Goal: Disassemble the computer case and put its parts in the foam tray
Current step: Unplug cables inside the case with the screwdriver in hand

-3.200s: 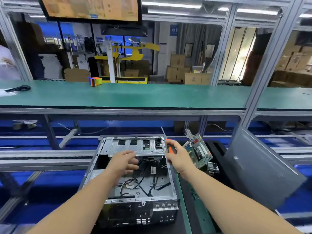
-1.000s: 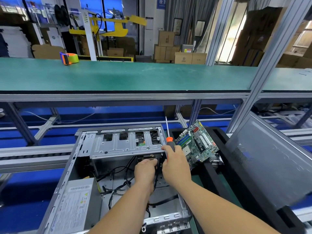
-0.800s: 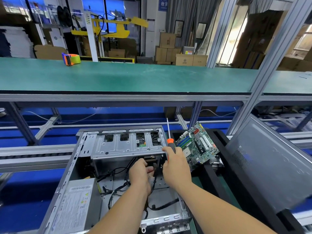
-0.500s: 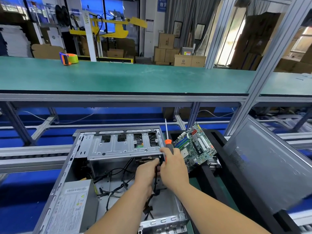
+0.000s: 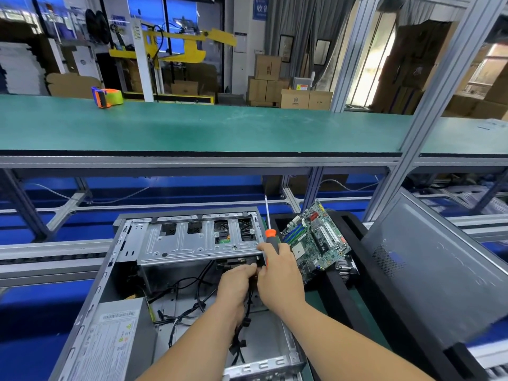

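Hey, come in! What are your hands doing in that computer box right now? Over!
Left hand gripping black cables under drive cage. Right hand holds screwdriver. Motherboard already in foam tray.

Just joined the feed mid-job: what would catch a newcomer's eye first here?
The open case at bottom centre, both hands at the cables under its drive cage. The right hand grips an orange screwdriver, shaft up. A motherboard leans in the black foam tray, right.

Since 3.2 s ago the left hand has left the drive cage top and now pinches a cable connector under its edge. The right hand, screwdriver pointing 12 o'clock, has closed in beside it.
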